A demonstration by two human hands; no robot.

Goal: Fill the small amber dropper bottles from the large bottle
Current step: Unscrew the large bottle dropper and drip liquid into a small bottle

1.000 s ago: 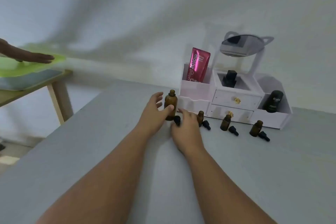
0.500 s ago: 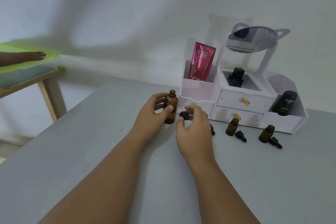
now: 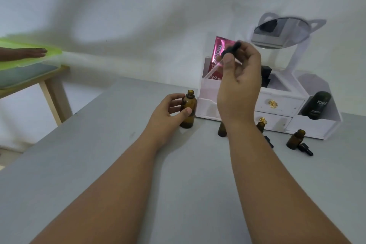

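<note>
At the far left of the frame, another person's hand rests flat on a green lid above a wooden side table.

Left of centre, on the grey table, the left hand grips the large amber bottle, with the thumb on the near face and the fingers curled round the far side. The bottle stands upright and uncapped, just beside the lower left corner of the white organiser.

Right of centre, the right hand is raised in front of the organiser. Thumb and fingertips pinch the black bulb of a dropper. Its glass tube slants down and left across a pink sachet standing in the organiser's left compartment. Whether the tube holds liquid cannot be told.

Below the right wrist:
- The first small amber bottle stands partly hidden.
- The second small amber bottle stands just right of the forearm, with a black dropper cap lying beside it.
- The third small amber bottle stands further right, uncapped, with another black cap just beside it.

At the upper right, a tilted mirror tops the organiser. A black bottle occupies its right compartment.
</note>
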